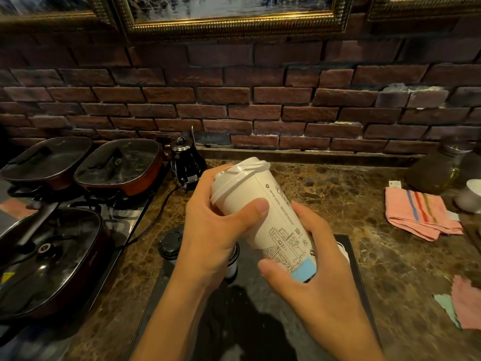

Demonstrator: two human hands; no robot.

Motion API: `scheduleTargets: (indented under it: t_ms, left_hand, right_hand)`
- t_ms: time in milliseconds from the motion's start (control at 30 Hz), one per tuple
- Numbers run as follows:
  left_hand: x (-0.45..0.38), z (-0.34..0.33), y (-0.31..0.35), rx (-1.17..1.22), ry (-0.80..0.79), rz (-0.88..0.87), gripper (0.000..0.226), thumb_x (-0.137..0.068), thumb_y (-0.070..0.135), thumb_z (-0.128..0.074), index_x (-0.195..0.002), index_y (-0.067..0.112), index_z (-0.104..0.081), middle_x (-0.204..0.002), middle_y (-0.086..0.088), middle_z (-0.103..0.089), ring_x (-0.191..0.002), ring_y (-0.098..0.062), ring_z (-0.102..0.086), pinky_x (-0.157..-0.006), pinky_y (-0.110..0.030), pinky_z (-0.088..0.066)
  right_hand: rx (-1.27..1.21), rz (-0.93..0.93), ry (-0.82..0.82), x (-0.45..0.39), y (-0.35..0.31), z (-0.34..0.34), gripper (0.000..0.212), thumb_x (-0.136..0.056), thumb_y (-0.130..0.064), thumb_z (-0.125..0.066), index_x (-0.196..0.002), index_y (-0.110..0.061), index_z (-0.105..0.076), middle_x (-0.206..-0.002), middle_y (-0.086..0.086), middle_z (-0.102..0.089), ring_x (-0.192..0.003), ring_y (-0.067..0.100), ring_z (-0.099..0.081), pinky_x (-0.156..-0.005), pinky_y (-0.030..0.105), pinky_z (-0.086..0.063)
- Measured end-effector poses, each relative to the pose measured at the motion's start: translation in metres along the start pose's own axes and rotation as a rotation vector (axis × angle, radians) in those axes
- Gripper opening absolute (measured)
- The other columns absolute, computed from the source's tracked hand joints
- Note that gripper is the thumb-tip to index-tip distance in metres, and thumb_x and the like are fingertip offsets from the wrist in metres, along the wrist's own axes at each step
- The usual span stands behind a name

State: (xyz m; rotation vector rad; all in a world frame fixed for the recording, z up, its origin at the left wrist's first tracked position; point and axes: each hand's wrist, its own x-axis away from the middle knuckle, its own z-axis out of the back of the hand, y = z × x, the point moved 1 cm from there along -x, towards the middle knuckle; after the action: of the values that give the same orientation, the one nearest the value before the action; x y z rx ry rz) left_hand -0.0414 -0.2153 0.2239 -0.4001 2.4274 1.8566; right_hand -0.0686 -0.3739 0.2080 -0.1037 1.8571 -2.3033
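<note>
White paper cup (273,212) with brown line drawings, a pale blue band at its base and a white plastic lid (234,175), held tilted in the air above the dark rectangular mat (247,321) at the near edge of the brown marbled bench (364,191), lid end pointing up and toward the far left; left hand (216,235) grips the upper wall just below the lid, thumb laid across the near side; right hand (312,277) grips the base, thumb beside the blue band, fingers curled round the far side; the hands are apart, each clamped on the cup. Small black-lidded cup (170,243) stands at the mat's far left corner, just beside the left wrist; black electric kettle (186,162) stands near the bench's far edge, below the red brick wall (260,100); three glass-lidded rectangular pans (119,165) occupy the left end; pink striped folded cloth (421,214) lies toward the right edge, a dark glass jar (437,170) just beyond it.
</note>
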Motion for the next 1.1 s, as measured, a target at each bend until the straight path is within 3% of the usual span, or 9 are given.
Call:
scheduleTargets:
  t_ms: [100,233,333,433,567,733,867,967,1100]
  left_hand:
    - [0.001,-0.001,-0.002,0.013,-0.019,0.015,0.065,-0.058,0.024,-0.083,-0.118,0.023,-0.060,-0.105,-0.002,-0.074,-0.095,-0.025,-0.074,-0.065,-0.033,-0.060]
    - [0.004,-0.001,-0.006,0.074,-0.056,0.035,0.068,-0.053,0.026,-0.088,-0.115,0.027,-0.060,-0.100,0.005,-0.073,-0.091,-0.020,-0.073,-0.066,-0.032,-0.059]
    - [0.004,-0.002,-0.009,0.079,-0.030,0.030,0.066,-0.055,0.023,-0.088,-0.114,0.024,-0.060,-0.096,0.004,-0.073,-0.087,-0.018,-0.072,-0.066,-0.030,-0.059]
    - [0.003,-0.002,-0.014,0.034,0.049,0.022,0.058,-0.060,0.018,-0.086,-0.112,0.024,-0.061,-0.096,0.003,-0.074,-0.087,-0.020,-0.073,-0.064,-0.031,-0.059]
    - [0.002,-0.002,-0.018,-0.006,0.068,0.032,0.057,-0.060,0.025,-0.085,-0.112,0.030,-0.063,-0.101,0.001,-0.073,-0.093,-0.022,-0.074,-0.067,-0.032,-0.060]
    - [0.002,-0.001,-0.019,0.071,0.012,0.065,0.063,-0.058,0.024,-0.082,-0.117,0.028,-0.060,-0.103,0.004,-0.073,-0.095,-0.020,-0.073,-0.070,-0.034,-0.060]
    - [0.003,-0.001,-0.029,0.096,0.008,0.093,0.065,-0.060,0.021,-0.081,-0.120,0.025,-0.058,-0.106,0.002,-0.073,-0.099,-0.022,-0.072,-0.073,-0.037,-0.060]
    - [0.004,0.003,-0.042,0.102,0.053,0.129,0.068,-0.060,0.020,-0.082,-0.123,0.020,-0.056,-0.106,-0.001,-0.073,-0.099,-0.023,-0.071,-0.074,-0.038,-0.061]
    - [0.008,0.007,-0.057,-0.150,0.122,0.064,0.069,-0.066,0.010,-0.090,-0.121,0.027,-0.054,-0.117,-0.001,-0.064,-0.103,-0.011,-0.068,-0.076,-0.032,-0.060]
  right_hand:
    - [-0.002,0.026,-0.005,0.003,-0.002,0.000,0.077,-0.054,-0.056,-0.075,-0.123,-0.064,-0.042,-0.117,-0.033,-0.057,-0.107,-0.004,-0.061,-0.069,0.019,-0.058]
    - [-0.737,-0.252,-0.260,0.002,0.000,0.000,0.072,-0.053,-0.047,-0.088,-0.120,-0.035,-0.065,-0.095,0.006,-0.073,-0.053,0.022,-0.063,-0.036,0.023,-0.047]
    - [-0.943,-0.347,-0.274,0.002,0.008,-0.004,0.055,-0.059,-0.045,-0.088,-0.109,-0.030,-0.071,-0.091,0.015,-0.072,-0.049,0.024,-0.058,-0.034,0.021,-0.045]
    - [-0.476,-0.234,-0.091,-0.001,0.012,-0.005,0.061,-0.066,-0.046,-0.086,-0.120,-0.042,-0.058,-0.106,-0.006,-0.069,-0.072,0.017,-0.070,-0.048,0.021,-0.054]
    - [0.067,-0.025,0.060,0.002,0.018,-0.006,0.077,-0.071,-0.040,-0.083,-0.131,-0.057,-0.038,-0.116,-0.038,-0.050,-0.111,-0.011,-0.052,-0.076,0.017,-0.057]
    - [-0.534,-0.266,-0.152,0.002,0.019,-0.001,0.055,-0.068,-0.046,-0.079,-0.119,-0.033,-0.063,-0.086,0.000,-0.071,-0.051,0.014,-0.060,-0.038,0.021,-0.046]
    - [-0.926,-0.445,-0.226,0.003,0.027,-0.002,0.041,-0.074,-0.043,-0.077,-0.111,-0.024,-0.069,-0.090,0.021,-0.069,-0.043,0.015,-0.050,-0.031,0.017,-0.038]
    - [-0.702,-0.417,-0.162,-0.004,0.036,-0.002,0.039,-0.085,-0.047,-0.071,-0.116,-0.024,-0.065,-0.101,0.017,-0.071,-0.052,0.018,-0.059,-0.038,0.020,-0.046]
    - [0.068,-0.146,0.038,-0.017,0.063,0.006,0.034,-0.094,-0.045,-0.056,-0.127,-0.036,-0.054,-0.128,-0.011,-0.058,-0.108,-0.001,-0.060,-0.088,0.025,-0.054]
